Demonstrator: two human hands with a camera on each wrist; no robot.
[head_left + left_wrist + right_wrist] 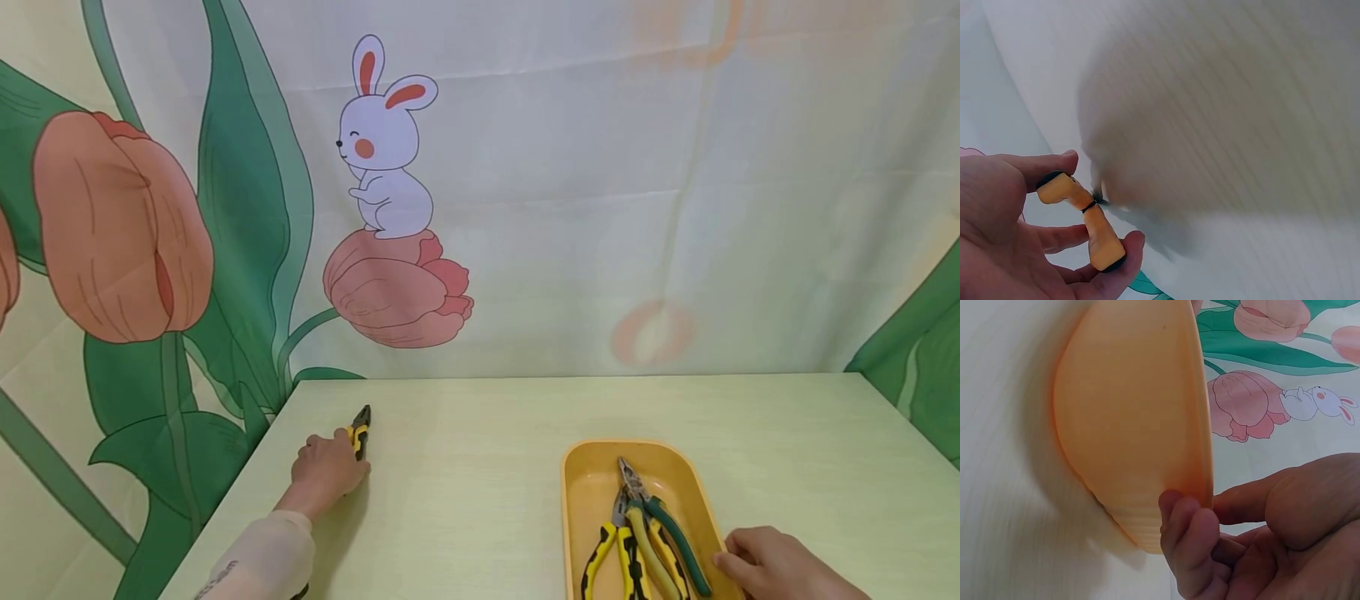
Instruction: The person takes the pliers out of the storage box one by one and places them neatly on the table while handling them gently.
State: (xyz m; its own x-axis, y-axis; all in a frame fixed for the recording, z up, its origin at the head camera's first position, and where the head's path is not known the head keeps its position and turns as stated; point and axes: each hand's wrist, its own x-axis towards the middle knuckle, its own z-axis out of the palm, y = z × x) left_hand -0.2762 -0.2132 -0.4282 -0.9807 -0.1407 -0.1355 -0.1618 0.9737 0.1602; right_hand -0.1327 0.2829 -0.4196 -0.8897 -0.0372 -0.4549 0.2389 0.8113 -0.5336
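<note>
Near the table's far left corner, my left hand point(326, 471) grips a pair of pliers point(361, 429) by its yellow-and-black handles, the dark jaws pointing away from me. The left wrist view shows the thumb and fingers on either side of the handle ends point(1107, 240). My right hand point(776, 567) pinches the right rim of a yellow plastic tray point(588, 483), thumb on one side and curled fingers on the other. Inside the tray lie several pliers, among them yellow-and-black-handled pliers point(596, 557) and one with green handles point(678, 533). The tray's near end is cut off in the head view.
The pale table point(450, 483) extends between the left hand and the tray. Behind it hangs a cloth backdrop point(540, 208) printed with tulips and a rabbit. The table's left edge runs close to the left forearm.
</note>
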